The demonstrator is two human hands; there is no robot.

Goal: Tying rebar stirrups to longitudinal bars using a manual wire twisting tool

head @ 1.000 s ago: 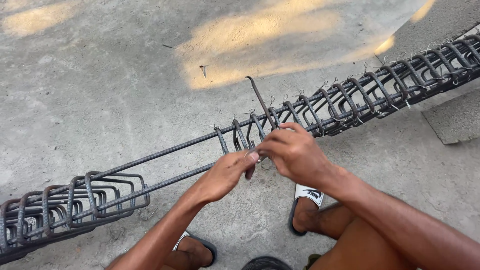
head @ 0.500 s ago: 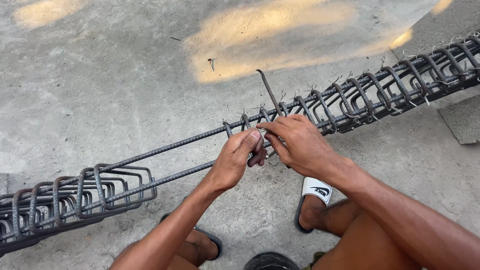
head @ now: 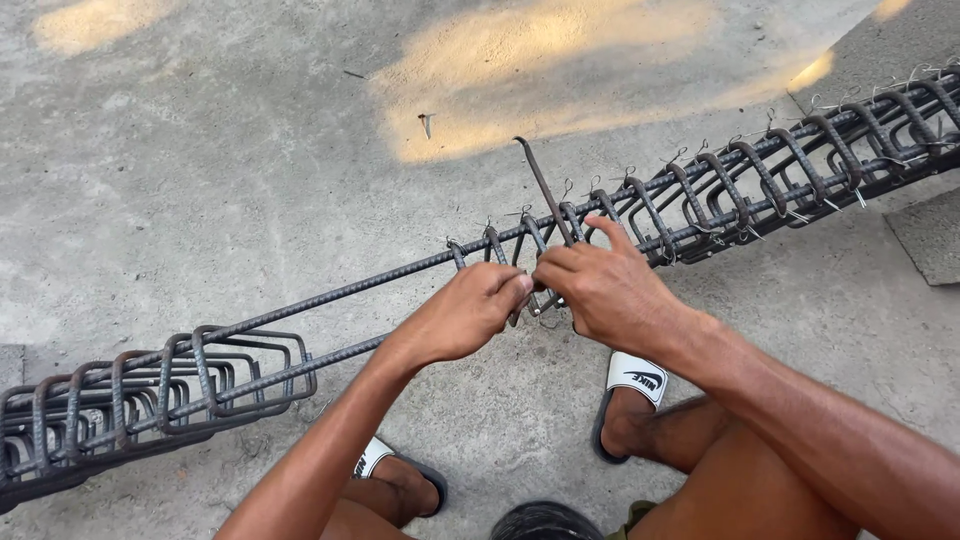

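The left hand (head: 465,312) pinches closed at the near bar of a long dark ribbed steel rebar cage (head: 700,195) lying across the grey concrete floor (head: 200,150). The right hand (head: 600,285) grips a thin bent metal hook tool (head: 540,185) whose shaft rises above the cage; both hands touch beside the tied stirrups, with untied dark rectangular stirrups (head: 150,385) bunched at left

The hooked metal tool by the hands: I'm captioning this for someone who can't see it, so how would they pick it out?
A long rebar cage lies slantwise across the concrete floor. At its middle, the left hand and right hand meet on a stirrup. The hooked tool rises from between them: a thin, straight rod with a bent tip, standing free above the cage, unlike the looped stirrups.
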